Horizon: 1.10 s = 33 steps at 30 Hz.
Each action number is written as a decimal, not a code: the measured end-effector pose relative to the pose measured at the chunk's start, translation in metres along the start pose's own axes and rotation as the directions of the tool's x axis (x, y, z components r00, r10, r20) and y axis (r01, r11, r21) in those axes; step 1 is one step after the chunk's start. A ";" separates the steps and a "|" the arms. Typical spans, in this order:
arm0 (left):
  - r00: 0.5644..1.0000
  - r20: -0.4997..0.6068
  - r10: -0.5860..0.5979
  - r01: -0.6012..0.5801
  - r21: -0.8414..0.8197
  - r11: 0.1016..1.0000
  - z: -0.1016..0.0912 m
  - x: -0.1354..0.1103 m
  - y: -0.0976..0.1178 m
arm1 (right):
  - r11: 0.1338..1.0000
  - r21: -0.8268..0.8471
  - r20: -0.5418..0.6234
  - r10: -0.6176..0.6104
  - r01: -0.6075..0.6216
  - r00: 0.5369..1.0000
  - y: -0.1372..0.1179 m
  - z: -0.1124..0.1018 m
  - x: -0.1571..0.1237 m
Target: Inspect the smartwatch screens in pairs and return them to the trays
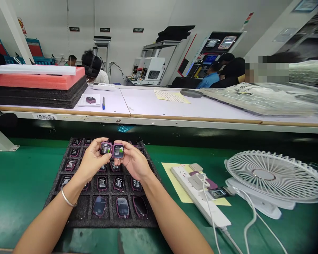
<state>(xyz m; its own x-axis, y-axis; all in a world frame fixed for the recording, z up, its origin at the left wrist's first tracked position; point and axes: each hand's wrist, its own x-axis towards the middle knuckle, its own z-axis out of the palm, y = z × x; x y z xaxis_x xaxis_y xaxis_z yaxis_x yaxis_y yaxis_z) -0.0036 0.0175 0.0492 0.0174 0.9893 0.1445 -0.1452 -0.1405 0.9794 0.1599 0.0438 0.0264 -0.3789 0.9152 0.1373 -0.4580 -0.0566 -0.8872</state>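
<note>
Over a black foam tray (81,217), my two hands hold up a pair of smartwatch cases side by side. My left hand (94,158) grips one purple smartwatch case (105,148), its thumb along the lower edge. Closed on the other smartwatch case (118,151) is my right hand (134,160), fingers at its side and bottom. Both screens are lit with white text and a green patch. Below them, the tray's compartments hold several more purple watch cases (102,183), many showing text. Dark screens show in the front row, such as one case (122,207).
On the green mat (23,180), a white power strip (198,194) with plugs and cables lies right of the tray, beside a white fan (270,176). A raised shelf (148,109) ahead carries foam sheets (37,91), a pen (103,103) and plastic trays (254,100). Several people sit beyond.
</note>
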 end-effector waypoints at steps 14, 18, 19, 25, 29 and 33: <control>0.990 -0.016 -0.143 0.137 0.416 0.899 -0.126 -0.110 -0.002 | 0.881 -0.472 0.268 0.191 -0.045 0.944 0.049 0.044 -0.060; 0.994 -0.009 -0.113 0.083 0.737 0.671 -0.158 -0.146 -0.025 | 0.406 -0.865 0.329 0.017 0.294 0.944 0.075 0.069 -0.077; 0.994 0.019 -0.106 0.053 0.771 0.635 -0.161 -0.150 -0.031 | 0.291 -0.897 0.350 0.004 0.333 0.937 0.080 0.076 -0.078; 0.992 0.110 -0.054 -0.067 0.860 0.506 -0.170 -0.157 -0.041 | 0.067 -0.942 0.333 0.055 0.330 0.941 0.086 0.087 -0.083; 0.988 0.093 0.126 -0.133 0.920 0.367 -0.143 -0.157 -0.031 | -0.042 -0.961 0.274 -0.059 0.272 0.960 0.059 0.053 -0.100; 0.968 0.230 0.104 -0.249 0.934 0.257 -0.071 -0.147 -0.032 | -0.229 -0.970 0.105 -0.124 0.075 0.987 0.036 0.017 -0.119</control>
<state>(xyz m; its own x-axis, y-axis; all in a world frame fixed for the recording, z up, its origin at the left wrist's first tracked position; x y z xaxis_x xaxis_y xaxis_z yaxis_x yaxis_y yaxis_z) -0.0714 -0.1204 -0.0134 0.2288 0.9341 0.2739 0.8823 -0.3179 0.3471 0.1749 -0.0739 -0.0148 -0.4020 0.8679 0.2917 0.8570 0.4688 -0.2140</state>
